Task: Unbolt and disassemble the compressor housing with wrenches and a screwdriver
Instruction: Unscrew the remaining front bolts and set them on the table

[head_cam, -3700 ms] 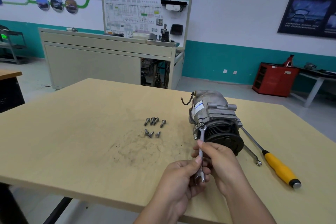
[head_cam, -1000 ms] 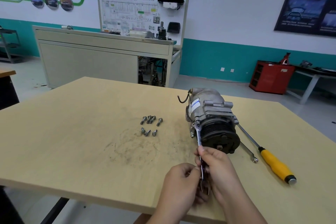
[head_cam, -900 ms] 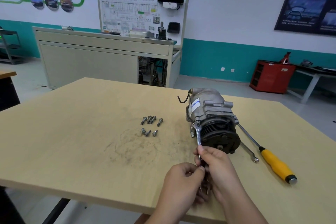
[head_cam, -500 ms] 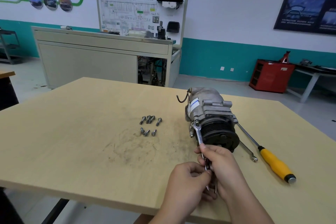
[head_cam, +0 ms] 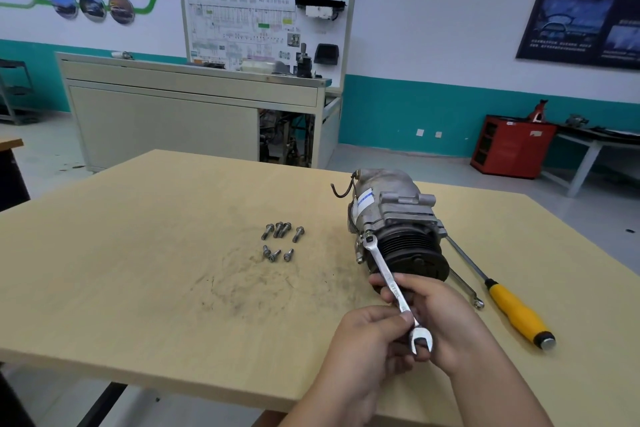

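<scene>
Compressor: lies on its side on the right part of the wooden surface, black pulley end toward the viewer, short dark wire curling off the far end
Combination wrench: ring end seated on a bolt head at the left front edge of the housing, just beside the pulley; shank slants down and right toward the viewer; open end sits free between the two hands
Left hand: thumb and fingers pinch the shank just above the open end
Right hand: fingers curled round the shank from behind, higher up than the left, knuckles near the pulley face
Loose bolts: seven on the surface left of the compressor, four in a far row, three in a near row, apart from the housing
Screwdriver: yellow handle, lying to the right of the compressor, shaft pointing toward the housing
Second wrench: on the surface between pulley and screwdriver, far end hidden behind the compressor
Surface marks: dark greasy smudges below the bolts
</scene>
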